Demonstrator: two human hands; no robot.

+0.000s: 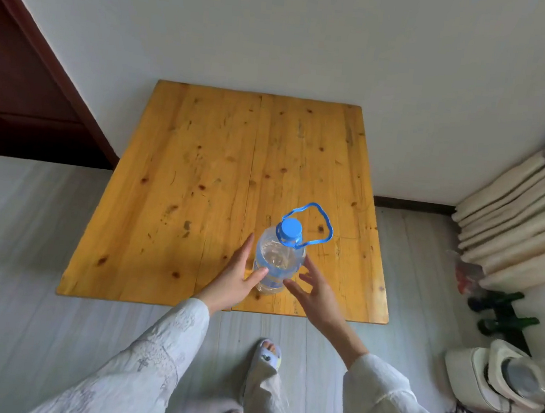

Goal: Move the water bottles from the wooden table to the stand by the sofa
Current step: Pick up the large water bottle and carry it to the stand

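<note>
One clear plastic water bottle (278,261) with a blue cap and a blue loop handle stands upright near the front edge of the wooden table (201,173). My left hand (236,277) lies against the bottle's left side, fingers straight and thumb across its front. My right hand (317,294) is at the bottle's right side with fingers spread, its fingertips at or just off the plastic. Neither hand is closed around the bottle. The stand and the sofa are out of view.
A dark red door (19,92) is at the left and a white wall stands behind the table. Folded cream padding (515,226) leans at the right. Green bottles (504,312) and a white appliance (501,378) sit on the floor there. My slippered feet (266,355) stand before the table.
</note>
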